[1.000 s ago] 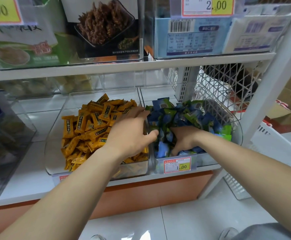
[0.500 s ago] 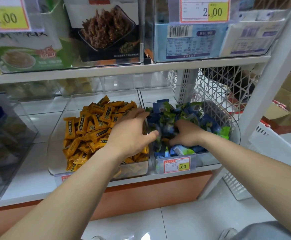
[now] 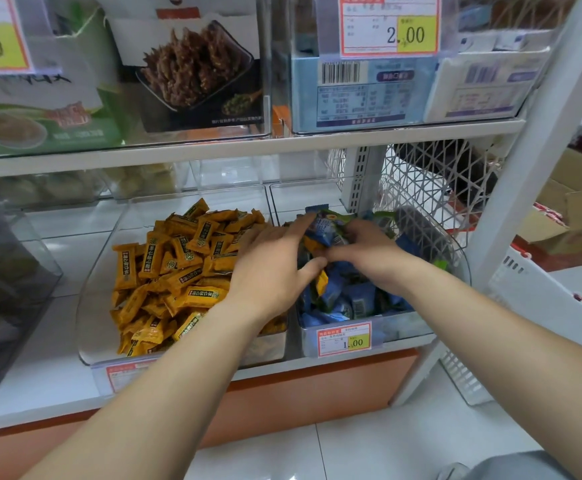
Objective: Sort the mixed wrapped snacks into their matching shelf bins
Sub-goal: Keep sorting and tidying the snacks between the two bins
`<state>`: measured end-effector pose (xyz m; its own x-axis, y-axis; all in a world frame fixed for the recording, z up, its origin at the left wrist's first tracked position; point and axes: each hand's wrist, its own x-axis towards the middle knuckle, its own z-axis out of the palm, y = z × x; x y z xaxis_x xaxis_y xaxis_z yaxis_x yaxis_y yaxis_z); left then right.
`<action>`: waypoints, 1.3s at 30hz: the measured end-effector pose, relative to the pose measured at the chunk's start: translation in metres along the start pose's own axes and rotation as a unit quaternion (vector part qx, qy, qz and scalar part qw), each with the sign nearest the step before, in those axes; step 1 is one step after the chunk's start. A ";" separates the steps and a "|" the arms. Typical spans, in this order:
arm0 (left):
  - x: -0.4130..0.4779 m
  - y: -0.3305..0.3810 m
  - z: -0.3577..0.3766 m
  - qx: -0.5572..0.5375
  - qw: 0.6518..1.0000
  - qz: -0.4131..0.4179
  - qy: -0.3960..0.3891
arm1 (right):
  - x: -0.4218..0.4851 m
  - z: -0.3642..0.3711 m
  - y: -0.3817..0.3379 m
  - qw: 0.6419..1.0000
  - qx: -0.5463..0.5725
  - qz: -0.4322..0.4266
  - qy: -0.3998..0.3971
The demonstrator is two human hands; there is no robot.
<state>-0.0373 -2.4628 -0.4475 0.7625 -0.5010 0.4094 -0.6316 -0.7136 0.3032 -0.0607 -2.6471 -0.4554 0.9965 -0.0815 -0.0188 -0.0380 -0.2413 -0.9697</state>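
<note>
A clear bin (image 3: pixel 87 327) on the lower shelf holds a heap of orange wrapped snacks (image 3: pixel 178 268). To its right, a second clear bin (image 3: pixel 457 261) holds blue and green wrapped snacks (image 3: pixel 352 299). My right hand (image 3: pixel 369 252) grips a raised bunch of blue and green snacks (image 3: pixel 327 225) over the right bin. My left hand (image 3: pixel 275 268) reaches across the divider into that bin. Its thumb and fingers close on an orange snack (image 3: pixel 312 244) among the blue ones. Another orange wrapper (image 3: pixel 321 282) shows just under the thumb.
An upper shelf (image 3: pixel 248 150) carries clear bins with boxed goods and price tags. A price tag (image 3: pixel 345 339) marks the right bin's front. A white upright post (image 3: pixel 525 188) and a wire mesh panel (image 3: pixel 431 181) stand to the right. A dark clear bin (image 3: pixel 5 289) is at far left.
My right hand has risen out of the pile with a bunch of blue and green snacks. My left hand has slid right, from the orange bin's edge into the right bin.
</note>
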 end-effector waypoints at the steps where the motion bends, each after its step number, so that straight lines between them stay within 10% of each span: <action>1: 0.002 -0.002 0.002 -0.003 1.000 -0.005 -0.004 | -0.001 0.001 0.000 0.999 0.033 0.007 -0.001; 20: 0.014 -0.005 0.007 -0.137 0.985 -0.092 0.053 | -0.009 -0.019 0.003 0.980 0.193 0.054 -0.010; 23: 0.014 -0.008 0.005 -0.143 0.984 -0.091 0.057 | -0.009 -0.028 0.004 0.997 -0.037 0.006 0.075; 26: 0.014 -0.008 0.002 -0.141 0.985 -0.072 0.063 | -0.011 -0.036 0.002 0.926 -0.330 -0.048 0.177; 31: 0.014 -0.010 -0.005 -0.069 0.991 -0.051 0.104 | -0.004 -0.011 -0.005 0.950 -0.293 -0.087 0.063; 34: 0.014 -0.014 -0.006 -0.088 0.989 -0.065 0.098 | 0.013 0.001 0.004 0.897 -0.439 -0.011 -0.048; 39: 0.011 -0.017 -0.009 -0.128 0.985 -0.062 0.097 | 0.022 0.004 0.017 0.888 -0.459 0.008 -0.031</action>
<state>-0.0189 -2.4517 -0.4404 0.8110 -0.2961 0.5045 -0.5682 -0.6036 0.5592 -0.0391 -2.6492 -0.4731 0.9965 -0.0447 -0.0712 -0.0677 -0.9294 -0.3629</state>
